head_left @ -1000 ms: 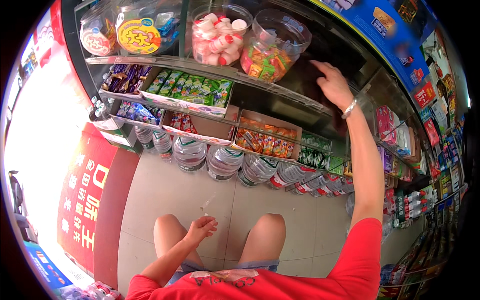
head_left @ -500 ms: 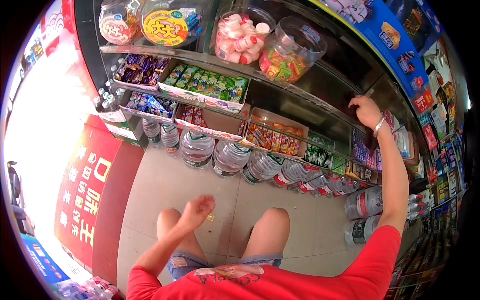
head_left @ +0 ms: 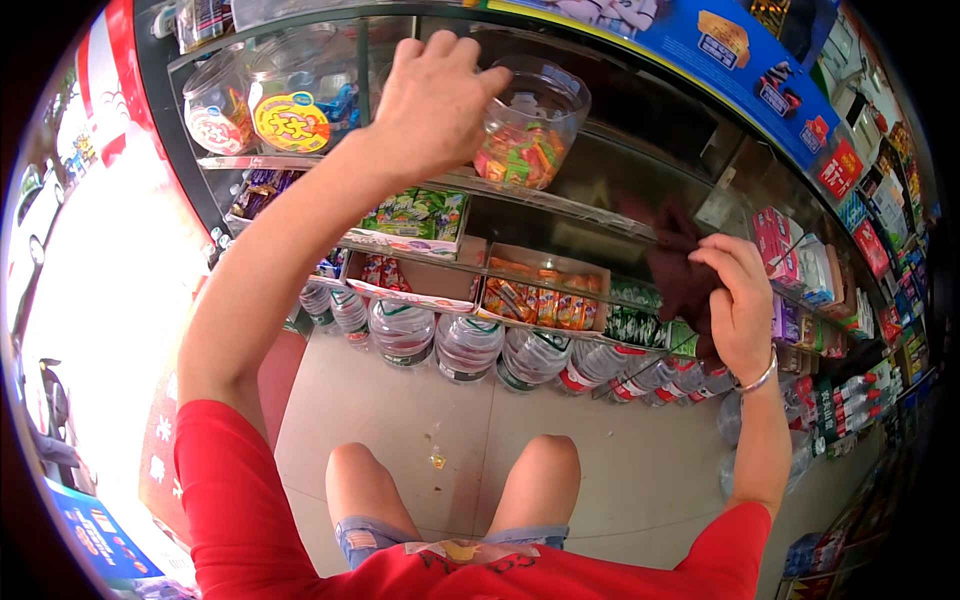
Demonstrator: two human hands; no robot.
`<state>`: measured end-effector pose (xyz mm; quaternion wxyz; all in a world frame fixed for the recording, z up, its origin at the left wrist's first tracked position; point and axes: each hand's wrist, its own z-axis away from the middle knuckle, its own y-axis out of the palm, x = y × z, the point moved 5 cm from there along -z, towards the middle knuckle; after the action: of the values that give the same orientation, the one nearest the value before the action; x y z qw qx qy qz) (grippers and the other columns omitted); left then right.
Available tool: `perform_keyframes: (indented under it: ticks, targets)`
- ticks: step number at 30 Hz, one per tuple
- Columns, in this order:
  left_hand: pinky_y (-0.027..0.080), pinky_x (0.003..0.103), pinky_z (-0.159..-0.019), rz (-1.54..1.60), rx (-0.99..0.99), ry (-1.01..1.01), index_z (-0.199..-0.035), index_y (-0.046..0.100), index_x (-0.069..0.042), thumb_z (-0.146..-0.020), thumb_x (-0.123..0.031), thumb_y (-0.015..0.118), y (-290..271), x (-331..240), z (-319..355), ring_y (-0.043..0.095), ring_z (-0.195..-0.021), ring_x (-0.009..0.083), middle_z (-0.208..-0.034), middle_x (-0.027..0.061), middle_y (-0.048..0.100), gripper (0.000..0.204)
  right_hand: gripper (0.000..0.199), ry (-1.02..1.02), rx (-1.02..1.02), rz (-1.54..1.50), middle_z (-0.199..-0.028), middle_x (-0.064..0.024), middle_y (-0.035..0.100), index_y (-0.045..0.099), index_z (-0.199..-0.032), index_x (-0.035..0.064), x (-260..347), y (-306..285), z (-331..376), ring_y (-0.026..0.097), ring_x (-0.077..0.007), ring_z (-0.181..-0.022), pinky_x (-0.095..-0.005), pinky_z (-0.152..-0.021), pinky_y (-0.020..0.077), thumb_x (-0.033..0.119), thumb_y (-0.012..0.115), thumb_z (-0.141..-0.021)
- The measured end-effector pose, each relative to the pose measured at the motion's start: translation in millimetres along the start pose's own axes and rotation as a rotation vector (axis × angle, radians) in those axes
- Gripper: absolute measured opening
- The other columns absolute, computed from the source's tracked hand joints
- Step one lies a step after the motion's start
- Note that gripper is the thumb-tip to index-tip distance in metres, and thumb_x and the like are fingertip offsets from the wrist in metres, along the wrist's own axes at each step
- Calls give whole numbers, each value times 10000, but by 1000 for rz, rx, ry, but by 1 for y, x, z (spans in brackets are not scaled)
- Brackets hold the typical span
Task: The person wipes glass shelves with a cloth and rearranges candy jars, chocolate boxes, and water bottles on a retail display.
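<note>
My left hand (head_left: pixel 435 105) is raised over the top shelf, its fingers apart and thumb stretched out to the right. It hides most of the space beside a clear plastic jar (head_left: pixel 540 120) of green, orange and red wrapped sweets. The thumb lies close to that jar's rim; whether it touches cannot be seen. In my right hand (head_left: pixel 738 300), at the front of the shelves farther right, a dark maroon cloth (head_left: pixel 676 260) is gripped and hangs loosely from the fingers.
Two clear jars with round labels (head_left: pixel 290 120) stand at the left of the top shelf. Below are a carton of green packets (head_left: pixel 418 218) and a box of orange-wrapped sweets (head_left: pixel 540 300). Large water bottles (head_left: pixel 402 332) line the floor under the shelves.
My left hand has risen from above my knees to the top shelf, over where the jar of pink bottle-shaped sweets stood. My right hand has drawn back from the shelf, the maroon cloth now showing.
</note>
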<state>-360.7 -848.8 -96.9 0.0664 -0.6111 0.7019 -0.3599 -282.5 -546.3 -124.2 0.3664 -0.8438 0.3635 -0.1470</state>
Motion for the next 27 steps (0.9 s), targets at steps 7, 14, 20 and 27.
perform_keyframes:
  ticks: [7,14,20,27]
  targets:
    - [474,415,-812,475,258,-40,-1187,583,-76,-738,-178,637,24,15,-6,599,-978,313,-924,127,650,463,382,126,7,-150,-1044,-141,600,625,-956,-19,-29,-2,26,561,-321,-1004,-369,-903,449,-107,405,-656]
    - [511,409,-716,458,222,-126,-970,637,-39,-719,-130,613,40,13,-17,661,-753,346,-767,153,679,269,375,120,-46,-183,-1035,-160,616,623,-971,-31,-45,0,22,586,-326,-1003,-368,-919,451,-92,396,-677]
    - [518,396,-691,409,127,-204,-844,676,-38,-707,-162,617,40,12,-41,662,-727,329,-766,149,682,193,387,104,-163,-111,-1058,-175,620,628,-1021,-23,-68,-10,10,590,-338,-1033,-358,-933,445,-81,410,-707]
    - [509,353,-653,581,131,-116,-811,667,-17,-707,-156,616,2,-22,-49,641,-654,268,-710,128,662,181,439,129,1,226,-1134,-162,596,628,-1109,21,-156,18,-9,549,-375,-1058,-407,-964,429,-73,458,-715]
